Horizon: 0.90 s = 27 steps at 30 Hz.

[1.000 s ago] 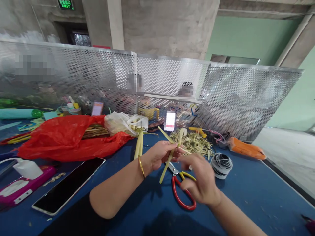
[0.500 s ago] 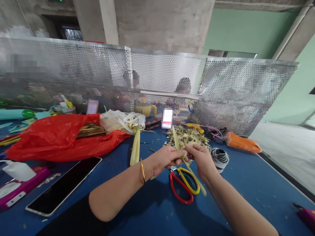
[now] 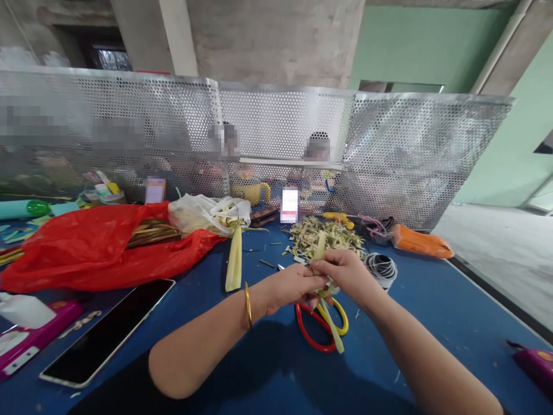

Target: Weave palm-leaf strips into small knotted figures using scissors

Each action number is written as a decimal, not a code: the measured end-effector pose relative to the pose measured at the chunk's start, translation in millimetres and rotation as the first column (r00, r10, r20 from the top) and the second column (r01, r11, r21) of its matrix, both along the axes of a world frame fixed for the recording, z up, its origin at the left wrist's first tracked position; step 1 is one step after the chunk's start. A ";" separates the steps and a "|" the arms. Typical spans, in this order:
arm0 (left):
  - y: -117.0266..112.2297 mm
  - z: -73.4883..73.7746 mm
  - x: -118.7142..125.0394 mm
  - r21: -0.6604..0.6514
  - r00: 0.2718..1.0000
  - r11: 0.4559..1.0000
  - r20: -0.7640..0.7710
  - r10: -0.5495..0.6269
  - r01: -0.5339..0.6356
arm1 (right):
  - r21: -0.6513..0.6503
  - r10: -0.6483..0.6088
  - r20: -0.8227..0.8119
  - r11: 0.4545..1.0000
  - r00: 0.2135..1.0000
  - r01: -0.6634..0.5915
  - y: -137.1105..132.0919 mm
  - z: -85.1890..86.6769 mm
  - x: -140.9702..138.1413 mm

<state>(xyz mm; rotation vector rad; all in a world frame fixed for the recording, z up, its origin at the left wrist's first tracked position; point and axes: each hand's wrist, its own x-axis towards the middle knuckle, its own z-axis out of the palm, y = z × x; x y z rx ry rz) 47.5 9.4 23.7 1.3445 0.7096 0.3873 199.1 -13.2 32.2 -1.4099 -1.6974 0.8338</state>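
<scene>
My left hand (image 3: 290, 287) and my right hand (image 3: 345, 273) meet above the blue table (image 3: 432, 300), both pinched on a pale green leaf strip (image 3: 320, 249). The strip's top sticks up between my fingers and its loose tail (image 3: 334, 328) hangs down toward the table. Just under my hands lie scissors (image 3: 314, 328) with one red and one yellow handle loop. A gold bangle (image 3: 249, 304) circles my left wrist.
A heap of leaf trimmings (image 3: 326, 235) lies behind my hands, a coil of wire (image 3: 380, 267) to their right. A red plastic bag (image 3: 99, 245) with leaves, a white bag (image 3: 205, 214), a phone (image 3: 106, 334) and a pink case (image 3: 30, 340) lie left. A perforated metal screen (image 3: 276, 127) closes the far side.
My right hand rose from over the scissors and joined my left hand on the strip. The strip went from slanted to upright, its tail now hanging down.
</scene>
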 end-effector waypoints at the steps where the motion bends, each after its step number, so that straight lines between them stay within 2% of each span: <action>1: -0.5 0.6 -0.1 0.003 1.000 1.000 -0.004 0.000 0.000 | -0.027 -0.022 -0.108 0.999 0.994 0.019 1.1 -3.6 -1.5; 3: -0.7 1.0 -1.3 0.036 1.000 0.999 -0.016 0.000 0.000 | -0.045 -0.081 -0.247 0.996 0.966 0.072 2.5 -8.6 -3.8; 5: -0.3 0.7 -3.1 0.076 1.000 0.997 -0.015 -0.012 0.013 | -0.039 -0.139 -0.303 0.990 0.943 0.134 3.0 -10.6 -5.7; 10: -0.5 1.3 -5.1 0.124 0.998 0.991 0.004 -0.060 0.059 | -0.007 -0.246 -0.327 0.966 0.912 0.258 4.6 -12.3 -8.9; 16: -1.6 3.6 -4.5 0.087 0.995 0.992 0.024 -0.096 0.093 | 0.033 -0.302 -0.353 0.942 0.886 0.334 5.6 -18.2 -11.8; 22: -1.0 1.6 -4.2 0.074 0.996 0.994 0.039 -0.086 0.083 | 0.010 -0.290 -0.429 0.946 0.856 0.325 5.8 -16.1 -12.4; 27: -3.9 -4.7 1.0 0.099 0.999 0.995 0.024 0.024 -0.026 | -0.043 -0.221 -0.452 0.973 0.864 0.226 7.7 -13.3 -10.6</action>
